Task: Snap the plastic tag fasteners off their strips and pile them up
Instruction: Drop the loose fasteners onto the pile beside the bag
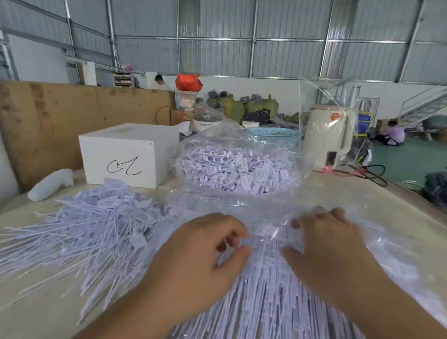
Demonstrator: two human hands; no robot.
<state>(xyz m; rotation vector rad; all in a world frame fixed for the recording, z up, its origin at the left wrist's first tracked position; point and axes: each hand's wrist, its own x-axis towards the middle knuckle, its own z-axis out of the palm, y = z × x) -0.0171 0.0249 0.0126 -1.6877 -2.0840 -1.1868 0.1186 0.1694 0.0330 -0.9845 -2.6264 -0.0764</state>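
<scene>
A worker's two hands meet over a fanned bundle of white plastic tag fasteners [266, 304] on a pale tabletop [393, 210] in a metal-walled warehouse. The bundle lies nearest the worker, in front of the white box [125, 154] with a black scrawl on its face, its thin stems running toward the worker and its far end under a sheet of clear plastic film [388, 256]. The left hand [202, 260] hovers over the bundle with its fingers [235, 236] curled and the thumb drawn close to them; motion blur hides whether they pinch a fastener. The right hand [329, 250] lies flat on the film, fingers loosely spread and pressing down. A loose pile of separated fasteners [94, 225] sprawls directly in front of the box, to the left of the bundle. Just to the right of the box, an open clear bag [238, 170] holds a further heap of fasteners. Farther right of the box stands a cream kettle [326, 138] wrapped in clear plastic, its cord trailing on the tabletop. A small white object [50, 184] rests at the box's left front corner, beside a plywood board [58, 118] standing behind the box.
</scene>
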